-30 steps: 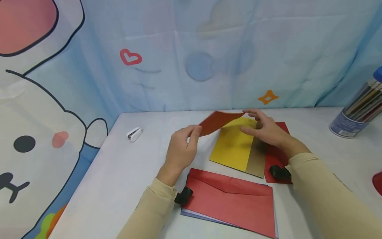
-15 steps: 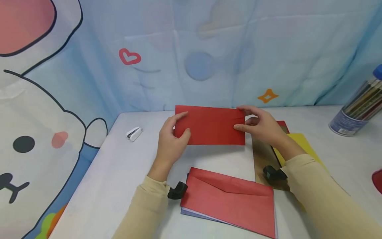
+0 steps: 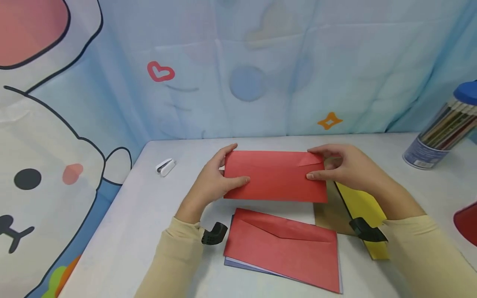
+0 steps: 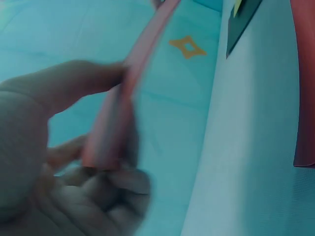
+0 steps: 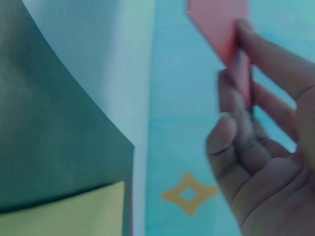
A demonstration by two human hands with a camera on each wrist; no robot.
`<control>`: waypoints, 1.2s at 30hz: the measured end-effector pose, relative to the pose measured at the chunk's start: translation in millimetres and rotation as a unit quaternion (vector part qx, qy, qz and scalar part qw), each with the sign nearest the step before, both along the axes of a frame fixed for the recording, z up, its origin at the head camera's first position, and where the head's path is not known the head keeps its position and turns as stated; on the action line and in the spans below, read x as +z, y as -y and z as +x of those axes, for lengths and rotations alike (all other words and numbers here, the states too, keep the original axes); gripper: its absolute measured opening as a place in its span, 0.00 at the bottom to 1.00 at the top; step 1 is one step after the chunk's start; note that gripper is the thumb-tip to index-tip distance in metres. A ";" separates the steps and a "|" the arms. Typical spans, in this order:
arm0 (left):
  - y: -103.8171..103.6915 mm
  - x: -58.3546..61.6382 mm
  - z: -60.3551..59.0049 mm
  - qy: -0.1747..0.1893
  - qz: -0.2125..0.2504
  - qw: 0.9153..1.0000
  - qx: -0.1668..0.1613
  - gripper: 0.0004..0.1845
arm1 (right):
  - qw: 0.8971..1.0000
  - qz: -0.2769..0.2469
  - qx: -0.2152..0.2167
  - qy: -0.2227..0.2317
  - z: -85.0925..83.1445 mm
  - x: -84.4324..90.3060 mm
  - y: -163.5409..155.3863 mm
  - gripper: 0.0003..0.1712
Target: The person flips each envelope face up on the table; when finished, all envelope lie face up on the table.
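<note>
While both hands pinch its ends, red envelope hovers.

Both hands raised in front of the body, each pinching one end of a flat red paper envelope.

The left hand grips the envelope's left end, thumb lying across the near face and fingers curled behind the top edge. The right hand pinches the right end, thumb in front, fingers tucked behind. Both forearms, in cream long sleeves, reach forward and angle inward from the lower corners of the head view, wrists slightly bent.
</note>
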State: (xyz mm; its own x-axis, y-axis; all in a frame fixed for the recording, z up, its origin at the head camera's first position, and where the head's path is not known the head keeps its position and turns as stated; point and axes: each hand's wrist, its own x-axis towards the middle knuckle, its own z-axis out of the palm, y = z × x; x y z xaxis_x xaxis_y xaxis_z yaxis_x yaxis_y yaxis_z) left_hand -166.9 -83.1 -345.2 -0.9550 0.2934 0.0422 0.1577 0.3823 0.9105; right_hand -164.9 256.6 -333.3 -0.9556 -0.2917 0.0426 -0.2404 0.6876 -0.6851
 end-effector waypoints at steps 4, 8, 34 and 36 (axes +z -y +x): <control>-3.1 -3.5 1.6 0.026 -0.071 0.996 -0.040 0.38 | 0.999 0.027 0.018 0.031 12.6 -3.0 -6.0 0.39; -9.7 -9.7 2.1 0.009 -0.130 0.988 -0.079 0.31 | 0.996 0.055 0.040 0.059 20.8 -10.9 -8.8 0.36; -30.4 -25.0 18.7 0.069 -0.290 0.920 -0.255 0.19 | 0.964 0.116 0.164 0.171 34.6 -18.6 4.7 0.14; -32.3 -22.9 22.0 0.079 -0.299 0.915 -0.258 0.19 | 0.966 0.110 0.166 0.167 33.7 -18.5 0.4 0.14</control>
State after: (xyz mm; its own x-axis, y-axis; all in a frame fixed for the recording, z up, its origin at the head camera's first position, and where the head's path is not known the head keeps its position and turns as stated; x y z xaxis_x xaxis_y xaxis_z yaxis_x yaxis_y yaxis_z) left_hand -144.9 -50.9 -368.1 -0.6637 0.6324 -0.3996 0.3426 0.7318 0.5891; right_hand -131.2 256.2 -351.8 -0.7568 -0.5521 -0.3500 -0.2635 0.7477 -0.6096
